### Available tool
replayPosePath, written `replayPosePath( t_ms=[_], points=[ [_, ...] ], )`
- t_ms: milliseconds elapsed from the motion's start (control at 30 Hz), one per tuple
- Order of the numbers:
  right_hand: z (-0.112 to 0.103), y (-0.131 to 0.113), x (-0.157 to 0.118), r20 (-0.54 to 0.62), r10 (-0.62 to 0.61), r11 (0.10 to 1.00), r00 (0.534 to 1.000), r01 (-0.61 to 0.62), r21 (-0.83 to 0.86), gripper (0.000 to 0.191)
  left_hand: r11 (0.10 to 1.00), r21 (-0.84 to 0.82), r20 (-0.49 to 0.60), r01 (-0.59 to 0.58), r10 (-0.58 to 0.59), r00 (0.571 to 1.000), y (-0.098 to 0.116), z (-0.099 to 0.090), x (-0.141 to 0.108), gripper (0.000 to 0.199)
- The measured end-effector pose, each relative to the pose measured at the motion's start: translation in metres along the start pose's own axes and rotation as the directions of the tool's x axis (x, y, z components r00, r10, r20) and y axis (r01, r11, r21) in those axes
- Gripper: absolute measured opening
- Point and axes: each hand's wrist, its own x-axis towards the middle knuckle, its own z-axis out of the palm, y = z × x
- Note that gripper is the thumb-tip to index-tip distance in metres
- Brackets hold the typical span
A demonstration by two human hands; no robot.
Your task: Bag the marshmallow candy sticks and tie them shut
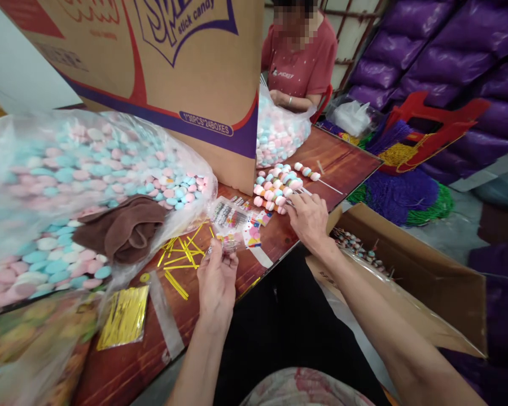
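My left hand [217, 282] is closed, pinching a clear printed plastic bag [229, 243] above the table's front edge. My right hand [309, 217] reaches to a pile of candy skewers [277, 183], threaded with pink, white and blue pieces. Its fingers are curled at the stick ends; whether they grip a stick is hard to make out. One more candy skewer [307, 172] lies apart behind the pile, its white stick pointing right. Flat printed bags [232, 214] lie between my hands. Loose yellow twist ties [182, 251] are scattered left of my left hand.
A tall cardboard carton [186, 84] stands on the table behind big bags of candy [110, 152]. A brown cloth [122, 228] and a pack of twist ties [125, 317] lie left. An open box [427, 282] holds finished skewers at right. A person [298, 62] sits opposite.
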Motion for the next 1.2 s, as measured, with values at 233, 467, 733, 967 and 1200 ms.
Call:
replayPosePath(
  t_ms=[233, 467, 733, 967, 1200],
  points=[
    [0.015, 0.007, -0.012, -0.026, -0.064, 0.992, 0.998, 0.061, -0.110, 0.021, 0.987, 0.016, -0.031, 0.160, -0.159, 0.987, 0.008, 0.004, 0.001, 0.015],
    [0.021, 0.002, -0.014, -0.041, -0.034, 0.999, 0.999, 0.034, -0.002, 0.020, 0.973, -0.014, -0.004, 0.228, -0.228, 0.974, 0.011, 0.005, 0.001, 0.018],
    [-0.034, -0.008, -0.060, -0.028, 0.219, 0.683, 0.975, -0.132, 0.718, 0.013, 0.953, -0.069, -0.021, 0.296, -0.298, 0.954, 0.020, 0.007, 0.005, 0.027],
    [-0.075, -0.010, -0.089, -0.028, 0.071, 0.732, 0.997, -0.033, 0.680, 0.010, 0.966, -0.048, -0.063, 0.254, -0.257, 0.964, 0.016, 0.011, 0.004, 0.025],
    [-0.085, 0.005, -0.084, -0.034, -0.096, 0.840, 0.995, 0.100, 0.534, 0.012, 0.991, 0.084, -0.006, 0.102, -0.102, 0.995, 0.017, 0.001, 0.007, 0.019]
  ],
)
